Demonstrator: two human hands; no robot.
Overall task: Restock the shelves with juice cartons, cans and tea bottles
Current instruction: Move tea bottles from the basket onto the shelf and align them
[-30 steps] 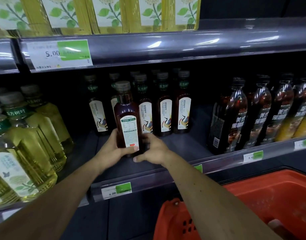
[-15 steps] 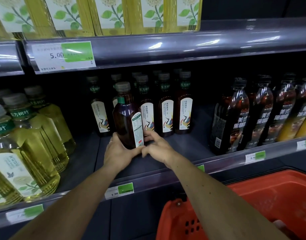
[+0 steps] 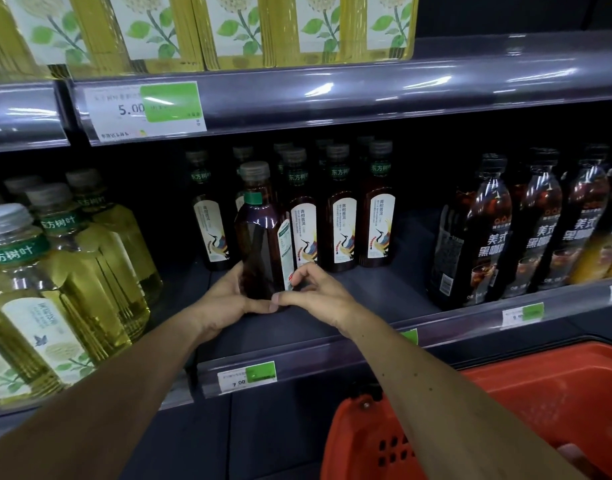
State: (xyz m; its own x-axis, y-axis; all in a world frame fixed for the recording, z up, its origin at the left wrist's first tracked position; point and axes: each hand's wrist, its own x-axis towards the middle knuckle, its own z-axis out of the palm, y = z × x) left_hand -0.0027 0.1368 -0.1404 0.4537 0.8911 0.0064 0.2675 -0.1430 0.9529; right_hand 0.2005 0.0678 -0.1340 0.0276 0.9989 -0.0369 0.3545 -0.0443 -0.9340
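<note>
- A dark shop shelf [image 3: 384, 296] runs across the view, with a price strip [image 3: 247, 375] along its front lip and a second shelf rail [image 3: 332, 88] above carrying a tag marked 5.00.
- On the upper shelf stand yellow cartons [image 3: 228, 29] printed with flowers and leaves.
- At the left of the lower shelf, pale yellow tea bottles [image 3: 65, 271] stand in a row; at the right are dark coffee bottles [image 3: 477, 237] with white lettering.
- In the middle, dark tea bottles with crane labels [image 3: 342, 230] stand upright in rows toward the back.
- An orange basket [image 3: 540, 393] sits low at the right, below the shelf; what lies in it cannot be made out.
- One dark tea bottle [image 3: 259, 237] stands upright at the shelf front, just ahead of the crane-label rows, its label turned to the right.
- The left hand [image 3: 224, 299] curls round the bottle's lower left side.
- The right hand [image 3: 315, 292] pinches its base from the right, thumb and fingertips curled onto it.
</note>
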